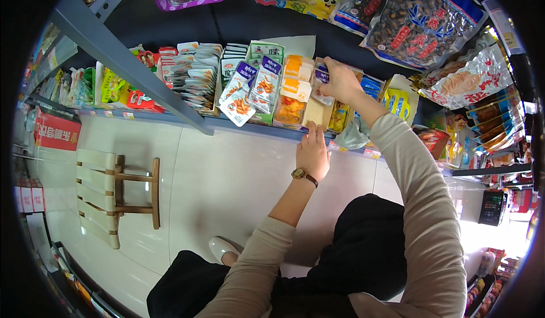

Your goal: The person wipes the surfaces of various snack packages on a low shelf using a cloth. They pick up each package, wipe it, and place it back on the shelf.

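In the head view my right hand [339, 81] reaches into a narrow cardboard display box [317, 113], its fingers closed on purple-and-white snack packets [322, 79] at the box's far end. The near part of that box shows bare cardboard. My left hand [314, 148], with a watch on the wrist, touches the box's front edge with its fingertips. Just left of the box stand orange-and-white snack packets [293, 101]. Loose purple-and-white packets [265, 84] lie over the neighbouring boxes. A grey-green cloth [353, 133] rests at the shelf edge to the right.
A slanting grey metal shelf post [127, 58] crosses the left side. Large snack bags [421, 24] lie at the back right. A wooden stool with a woven seat [98, 194] is on the tiled floor at left. A red carton [57, 128] stands beyond it.
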Tool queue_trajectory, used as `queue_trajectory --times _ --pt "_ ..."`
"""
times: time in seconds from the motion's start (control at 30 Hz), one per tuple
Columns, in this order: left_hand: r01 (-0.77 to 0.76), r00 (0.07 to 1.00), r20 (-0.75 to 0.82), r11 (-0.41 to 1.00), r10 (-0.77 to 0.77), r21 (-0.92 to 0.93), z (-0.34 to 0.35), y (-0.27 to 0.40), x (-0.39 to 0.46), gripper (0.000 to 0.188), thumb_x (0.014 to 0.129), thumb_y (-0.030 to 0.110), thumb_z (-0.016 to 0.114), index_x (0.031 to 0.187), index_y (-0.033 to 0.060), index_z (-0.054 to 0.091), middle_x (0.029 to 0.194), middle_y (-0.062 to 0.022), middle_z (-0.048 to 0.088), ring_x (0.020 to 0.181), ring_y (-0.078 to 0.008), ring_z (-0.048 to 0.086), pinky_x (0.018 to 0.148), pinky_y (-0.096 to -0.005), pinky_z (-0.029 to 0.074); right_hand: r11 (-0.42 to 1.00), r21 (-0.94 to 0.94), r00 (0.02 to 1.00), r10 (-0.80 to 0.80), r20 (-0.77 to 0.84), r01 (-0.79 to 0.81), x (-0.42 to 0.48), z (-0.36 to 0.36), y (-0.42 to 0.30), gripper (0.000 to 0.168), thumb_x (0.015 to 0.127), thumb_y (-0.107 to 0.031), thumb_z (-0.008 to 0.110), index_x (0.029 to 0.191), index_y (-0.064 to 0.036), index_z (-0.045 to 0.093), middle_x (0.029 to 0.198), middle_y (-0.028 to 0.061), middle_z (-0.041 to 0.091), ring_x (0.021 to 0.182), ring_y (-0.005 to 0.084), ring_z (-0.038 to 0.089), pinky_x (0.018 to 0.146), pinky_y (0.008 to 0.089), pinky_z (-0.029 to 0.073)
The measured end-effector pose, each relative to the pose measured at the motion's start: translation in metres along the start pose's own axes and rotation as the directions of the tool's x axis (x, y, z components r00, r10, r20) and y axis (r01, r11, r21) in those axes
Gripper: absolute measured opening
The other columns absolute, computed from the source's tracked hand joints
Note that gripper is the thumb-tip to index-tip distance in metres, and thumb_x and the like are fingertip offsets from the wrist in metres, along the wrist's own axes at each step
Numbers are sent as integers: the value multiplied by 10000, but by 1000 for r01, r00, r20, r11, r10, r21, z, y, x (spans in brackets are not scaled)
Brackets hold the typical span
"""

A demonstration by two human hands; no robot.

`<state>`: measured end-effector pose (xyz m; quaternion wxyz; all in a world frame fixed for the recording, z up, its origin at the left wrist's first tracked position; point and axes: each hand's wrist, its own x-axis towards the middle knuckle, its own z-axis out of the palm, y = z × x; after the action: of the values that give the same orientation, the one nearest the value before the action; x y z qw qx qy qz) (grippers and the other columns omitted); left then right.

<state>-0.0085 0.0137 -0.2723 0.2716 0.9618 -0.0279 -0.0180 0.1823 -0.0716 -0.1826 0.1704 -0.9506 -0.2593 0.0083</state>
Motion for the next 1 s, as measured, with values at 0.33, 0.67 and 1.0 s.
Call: queue_trajectory --times 0.33,0.67,1.0 --pt "-1 1000 -10 999 1 34 5 -4 -3 820 843 250 739 1504 9 319 1577 -183 287 1182 -303 559 945 -417 488 965 -172 980 -192 53 198 -4 14 14 592 771 -175 790 1275 -39 510 1224 186 631 1175 353 586 1015 419 451" --pt "3 999 52 1000 -3 7 0 -7 -3 825 848 243 734 1513 34 292 1598 -173 263 1184 -312 571 963 -427 477 860 -481 944 -283 -170 171 1 10 4 562 708 -109 775 1228 -90 560 1138 66 577 1115 245 552 955 368 410" --pt "-190 906 -420 936 52 -295 -32 -17 6 355 903 151 657 1246 72 609 1267 -133 650 989 -322 682 882 -436 517 922 -330 927 -289 -237 204 -6 5 4 492 723 -50 724 1192 -92 582 1097 81 583 1082 271 559 943 397 416"
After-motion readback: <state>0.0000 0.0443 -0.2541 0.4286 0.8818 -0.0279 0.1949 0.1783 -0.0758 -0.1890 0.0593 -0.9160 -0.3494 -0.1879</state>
